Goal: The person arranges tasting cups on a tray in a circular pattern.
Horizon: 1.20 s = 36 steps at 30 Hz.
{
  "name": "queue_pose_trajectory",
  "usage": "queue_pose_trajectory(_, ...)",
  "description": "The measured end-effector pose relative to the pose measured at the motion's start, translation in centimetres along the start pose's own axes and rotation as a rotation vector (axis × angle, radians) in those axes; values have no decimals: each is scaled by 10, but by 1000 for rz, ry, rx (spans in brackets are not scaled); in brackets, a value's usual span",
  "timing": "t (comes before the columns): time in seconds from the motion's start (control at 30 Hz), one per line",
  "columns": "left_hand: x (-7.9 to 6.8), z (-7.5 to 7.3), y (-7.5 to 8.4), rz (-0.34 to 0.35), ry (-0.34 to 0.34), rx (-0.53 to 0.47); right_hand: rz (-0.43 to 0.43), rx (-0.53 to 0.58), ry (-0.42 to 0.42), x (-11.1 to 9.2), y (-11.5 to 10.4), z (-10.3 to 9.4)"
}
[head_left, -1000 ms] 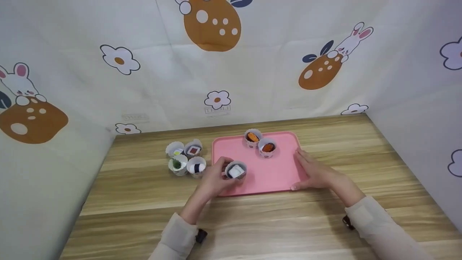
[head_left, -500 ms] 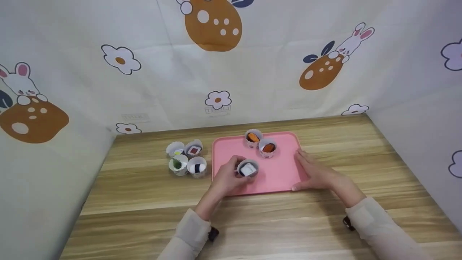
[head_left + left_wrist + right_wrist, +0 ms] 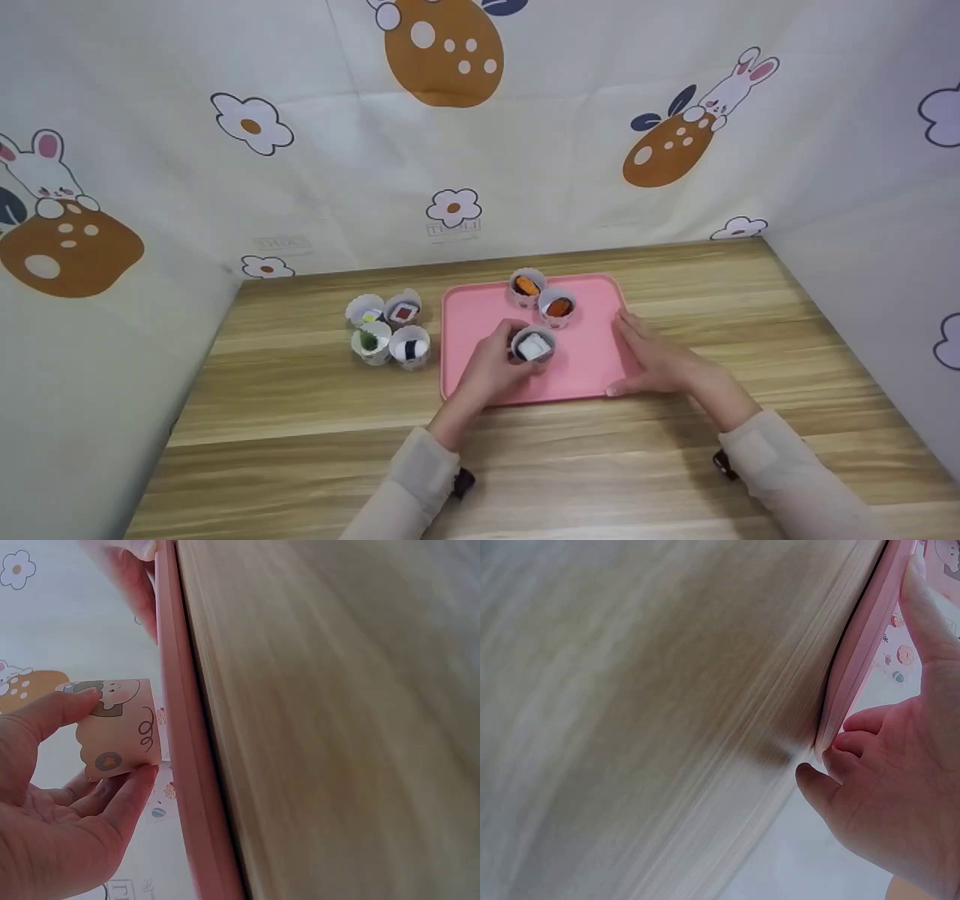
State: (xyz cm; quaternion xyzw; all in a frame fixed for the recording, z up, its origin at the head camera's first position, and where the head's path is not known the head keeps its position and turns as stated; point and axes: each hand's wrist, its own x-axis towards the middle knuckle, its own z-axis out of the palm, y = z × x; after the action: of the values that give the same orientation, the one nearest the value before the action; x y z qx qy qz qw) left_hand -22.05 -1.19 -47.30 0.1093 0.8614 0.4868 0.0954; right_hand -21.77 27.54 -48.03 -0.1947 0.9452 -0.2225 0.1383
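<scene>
My left hand (image 3: 496, 369) grips a patterned paper cup (image 3: 124, 727) by its side, thumb on one side and fingers on the other. A white sushi-like piece (image 3: 534, 346) lies inside that cup. The cup is over the middle of a pink tray (image 3: 581, 367); in the left wrist view its base is close to the tray surface, and I cannot tell if it touches. My right hand (image 3: 654, 361) rests along the tray's right edge, fingers extended on the side and thumb at the front corner. Two cups stand at the tray's back: one with an orange piece (image 3: 527, 286), one with a red-orange piece (image 3: 558, 307).
Left of the tray, several more paper cups stand clustered on the wooden table (image 3: 300, 405). One holds a white piece with a black band (image 3: 410, 349), another something green (image 3: 369, 340). A printed curtain (image 3: 337, 172) encloses the table at the back and sides.
My left hand has carried the cup with the white piece rightward and slightly back, from the tray's left part to its middle. My right hand and the other cups stay put.
</scene>
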Motion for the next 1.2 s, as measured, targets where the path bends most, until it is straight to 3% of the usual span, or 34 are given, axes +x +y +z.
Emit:
queue_pose_trajectory(0.27, 6, 12, 5, 71, 24, 3, 9, -16, -11, 1, 0, -1)
queue_pose_trajectory(1.0, 19, 29, 17, -5, 29, 45, 4, -24, -9, 1, 1, 0)
queue_pose_trajectory(1.2, 21, 31, 19, 10, 30, 65, -32, 1, 7, 1, 2, 0)
